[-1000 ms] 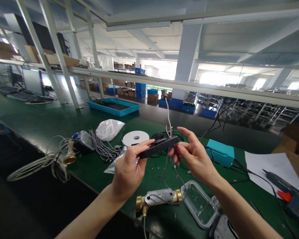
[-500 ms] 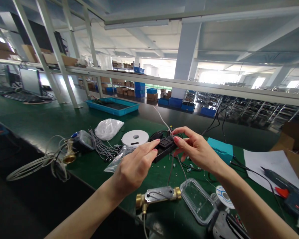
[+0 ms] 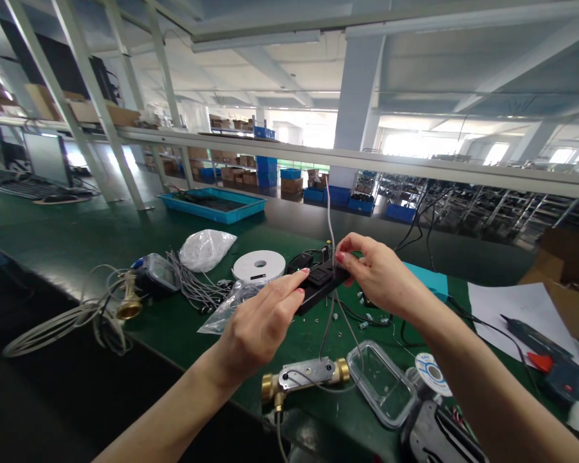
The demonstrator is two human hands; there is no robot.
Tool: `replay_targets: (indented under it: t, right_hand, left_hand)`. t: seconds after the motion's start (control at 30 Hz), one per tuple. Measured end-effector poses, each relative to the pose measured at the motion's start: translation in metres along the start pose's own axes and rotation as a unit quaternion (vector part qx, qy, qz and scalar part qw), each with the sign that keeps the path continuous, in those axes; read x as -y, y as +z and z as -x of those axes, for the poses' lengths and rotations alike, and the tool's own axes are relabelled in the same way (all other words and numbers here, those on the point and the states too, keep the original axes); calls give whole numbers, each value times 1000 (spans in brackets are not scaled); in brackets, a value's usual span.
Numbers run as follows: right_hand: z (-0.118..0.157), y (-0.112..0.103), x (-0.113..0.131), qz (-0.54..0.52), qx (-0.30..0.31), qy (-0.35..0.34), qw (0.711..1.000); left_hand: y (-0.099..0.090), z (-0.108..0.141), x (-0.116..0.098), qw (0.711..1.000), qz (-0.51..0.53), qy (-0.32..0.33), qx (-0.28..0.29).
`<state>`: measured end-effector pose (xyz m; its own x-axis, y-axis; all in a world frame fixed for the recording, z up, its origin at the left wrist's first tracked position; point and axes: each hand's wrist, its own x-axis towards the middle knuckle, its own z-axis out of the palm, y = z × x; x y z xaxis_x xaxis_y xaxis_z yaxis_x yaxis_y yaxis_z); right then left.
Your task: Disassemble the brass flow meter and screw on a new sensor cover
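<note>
A black rectangular plastic part (image 3: 321, 278) is held above the green bench, tilted up to the right. My left hand (image 3: 265, 315) grips its left end, with fingers over the top. At its right end, my right hand (image 3: 367, 267) pinches around the part's edge beside a thin grey cable (image 3: 330, 218), whose free end sticks up. Grey cables hang below the part toward a metal pipe fitting (image 3: 306, 375) with brass ends. Part of the right hand's grip is hidden behind its own fingers.
Right of the fitting lies a clear plastic box (image 3: 383, 386), then a solder spool (image 3: 432, 373). A glue gun (image 3: 550, 360) rests by white paper (image 3: 496, 308). A white reel (image 3: 259, 265), plastic bag (image 3: 207, 249), cable bundle (image 3: 200, 289) and blue tray (image 3: 217, 209) sit farther back.
The cable's upper end has swung from leaning left to nearly upright. My right hand's fingers have drawn closer together at the part. The view has shifted slightly.
</note>
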<state>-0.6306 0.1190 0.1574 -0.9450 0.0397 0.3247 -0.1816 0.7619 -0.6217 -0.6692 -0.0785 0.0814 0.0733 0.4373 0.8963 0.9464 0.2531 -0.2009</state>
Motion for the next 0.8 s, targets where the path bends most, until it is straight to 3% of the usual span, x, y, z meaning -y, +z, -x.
replay_targets:
  t: [0.1,0.2,0.27,0.37,0.43,0.53,0.63,0.7,0.8]
  right_hand:
    - [-6,-2,4,19,-74,-38,996]
    - [-17,-11,11,43,-179,-84,979]
    - [-26,-19,15,-2,-229,-111,967]
    - [-34,-27,12,-92,-258,-99,957]
    - [-33,-25,6,-107,-214,-42,970]
    - [-25,-12,-5,-107,-49,52,992]
    - [-18,1,-11,-166,81,46,982]
    - [-18,6,-11,-196,107,11,975]
    - [-21,5,-7,-189,56,-26,980]
  left_hand:
    - [0,1,2,999,5,-32,-30]
    - [1,6,4,999,37,-25,-2]
    - [3,12,5,998,56,-22,17]
    - [4,17,6,998,55,-43,-8]
    - [4,17,6,997,43,-52,-30]
    - [2,13,5,998,26,-48,-41]
    - [1,9,3,998,34,-46,-38]
    - [2,10,4,997,40,-51,-36]
    - [5,15,5,996,48,-66,-29]
